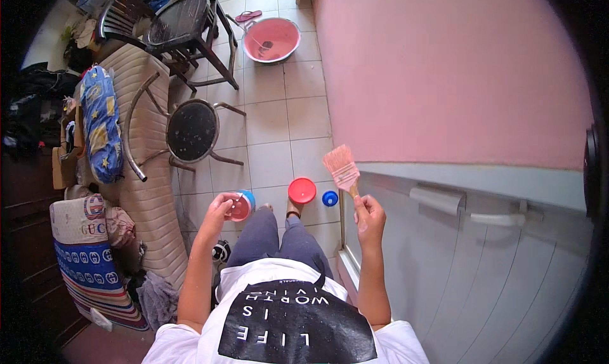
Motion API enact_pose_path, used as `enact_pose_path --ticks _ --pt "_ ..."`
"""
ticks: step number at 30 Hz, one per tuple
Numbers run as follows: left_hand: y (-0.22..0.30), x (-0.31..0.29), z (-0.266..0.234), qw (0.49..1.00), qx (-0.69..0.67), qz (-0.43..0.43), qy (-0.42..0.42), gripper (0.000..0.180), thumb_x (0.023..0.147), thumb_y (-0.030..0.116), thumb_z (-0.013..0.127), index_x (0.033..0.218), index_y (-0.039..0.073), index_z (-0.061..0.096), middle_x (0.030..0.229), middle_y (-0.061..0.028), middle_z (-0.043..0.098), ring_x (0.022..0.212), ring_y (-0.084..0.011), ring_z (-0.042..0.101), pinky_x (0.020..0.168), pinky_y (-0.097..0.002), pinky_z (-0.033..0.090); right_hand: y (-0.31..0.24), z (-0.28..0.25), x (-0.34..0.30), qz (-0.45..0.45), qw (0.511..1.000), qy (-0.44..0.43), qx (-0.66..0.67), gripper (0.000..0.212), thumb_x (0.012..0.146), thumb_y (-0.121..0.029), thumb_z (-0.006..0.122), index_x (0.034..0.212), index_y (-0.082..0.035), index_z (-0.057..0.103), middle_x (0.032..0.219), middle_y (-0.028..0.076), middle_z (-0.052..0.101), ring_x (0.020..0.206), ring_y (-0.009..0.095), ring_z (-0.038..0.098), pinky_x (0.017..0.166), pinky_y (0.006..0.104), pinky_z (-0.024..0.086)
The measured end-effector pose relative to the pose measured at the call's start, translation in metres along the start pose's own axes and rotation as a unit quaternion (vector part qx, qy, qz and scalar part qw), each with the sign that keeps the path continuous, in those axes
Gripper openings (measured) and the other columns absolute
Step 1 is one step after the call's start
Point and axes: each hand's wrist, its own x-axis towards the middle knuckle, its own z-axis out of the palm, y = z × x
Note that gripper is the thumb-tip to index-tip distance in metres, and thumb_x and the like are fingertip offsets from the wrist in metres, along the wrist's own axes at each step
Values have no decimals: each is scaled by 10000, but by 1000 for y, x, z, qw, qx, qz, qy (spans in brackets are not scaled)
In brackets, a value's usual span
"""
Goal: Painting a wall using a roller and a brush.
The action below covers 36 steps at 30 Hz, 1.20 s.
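Observation:
In my right hand [370, 219] is a flat paintbrush [342, 167], its wooden handle gripped by closed fingers. Pink paint coats its bristles, which point up close to the edge of the pink wall [444, 78]. My left hand [222, 208] is closed at the side of a blue-and-white paint can [247, 198] with pink paint inside. Part of the can's rim is hidden by the fingers. A round red lid or tub [302, 191] is beside my foot, and a small blue-topped container [330, 198] stands to its right.
A pink basin [271, 40] sits on the tiled floor [266, 119] farther off, near a slipper [248, 15]. To the left are a round black stool [192, 130], a dark chair [184, 31] and a beige mattress [149, 142]. A grey door [469, 269] is at right.

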Motion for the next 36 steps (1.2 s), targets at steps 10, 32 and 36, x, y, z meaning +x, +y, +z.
enact_pose_path --ticks 10,32,36 --pt "60 71 13 999 -49 -2 -11 248 900 235 448 1060 71 542 957 -38 585 831 -102 545 752 -250 442 -33 26 69 -11 996 -43 -71 329 866 -256 599 681 8 530 492 34 413 483 84 346 435 289 290" --pt "264 357 -34 984 98 -42 -144 294 861 345 460 1045 129 538 964 -13 579 880 -126 544 767 -274 364 -129 78 179 155 972 155 -90 328 877 -249 586 687 11 525 500 26 440 468 94 398 432 294 288" --pt "267 357 -39 982 84 -40 -167 306 884 332 452 1072 107 543 975 -20 593 877 -126 544 775 -279 365 -147 89 202 139 974 175 -24 298 874 -225 598 680 -11 522 507 -17 417 459 54 359 415 259 243"
